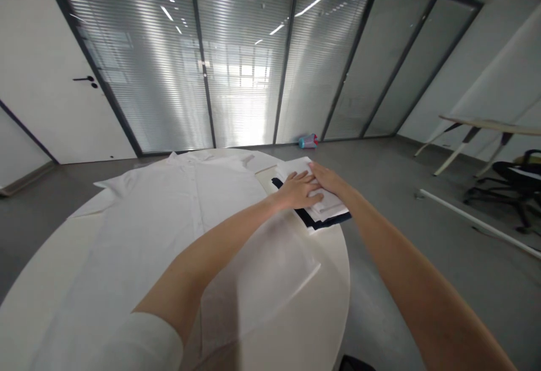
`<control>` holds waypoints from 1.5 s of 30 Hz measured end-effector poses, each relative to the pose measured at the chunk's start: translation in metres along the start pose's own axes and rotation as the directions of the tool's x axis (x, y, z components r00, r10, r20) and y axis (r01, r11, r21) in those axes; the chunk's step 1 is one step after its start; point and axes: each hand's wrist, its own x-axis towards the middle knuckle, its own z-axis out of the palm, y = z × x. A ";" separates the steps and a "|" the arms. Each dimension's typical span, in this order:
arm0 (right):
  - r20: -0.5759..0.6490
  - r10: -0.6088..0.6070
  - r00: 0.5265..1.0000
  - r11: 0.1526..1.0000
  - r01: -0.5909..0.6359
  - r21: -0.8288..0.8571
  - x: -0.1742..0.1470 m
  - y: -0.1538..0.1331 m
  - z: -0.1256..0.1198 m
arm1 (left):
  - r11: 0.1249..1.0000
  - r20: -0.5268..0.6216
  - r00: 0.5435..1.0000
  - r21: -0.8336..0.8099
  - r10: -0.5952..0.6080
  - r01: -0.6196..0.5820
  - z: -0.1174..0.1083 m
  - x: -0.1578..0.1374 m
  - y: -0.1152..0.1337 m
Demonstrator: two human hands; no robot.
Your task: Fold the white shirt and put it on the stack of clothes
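My left hand (298, 190) lies flat with spread fingers on top of a folded white garment (327, 208). Resting on the far right part of the same garment is my right hand (325, 178), its fingers stretched out. Beneath it, a dark navy folded cloth (323, 222) shows along the near edge of the stack. To the left, a white button-front shirt (169, 207) is spread out across the round white table (325, 281), its collar end away from me. The undersides of both hands are hidden.
The table's curved right edge runs close beside the stack. Beyond the table, a blue and pink container (308, 141) lies on the floor by the glass partition. At right are a wooden-topped table (490, 124), an office chair (518, 176) and a white pole (477, 221) on the floor.
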 end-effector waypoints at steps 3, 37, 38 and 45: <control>0.066 0.041 0.997 0.999 -0.041 0.009 -0.001 0.018 0.017 | 0.983 0.035 0.999 -0.182 0.035 -0.028 -0.001 0.001 -0.011; 0.189 -0.554 0.811 0.803 0.581 -0.136 -0.029 -0.177 0.174 | 0.456 -0.030 0.492 0.331 -0.870 0.826 -0.136 -0.405 -0.138; 0.191 -0.549 0.814 0.808 0.575 -0.128 -0.027 -0.174 0.178 | 0.441 -0.011 0.473 0.342 -0.881 0.830 -0.134 -0.409 -0.140; 0.206 -0.542 0.815 0.819 0.567 -0.088 -0.025 -0.168 0.185 | 0.416 -0.004 0.446 0.354 -0.895 0.838 -0.128 -0.412 -0.136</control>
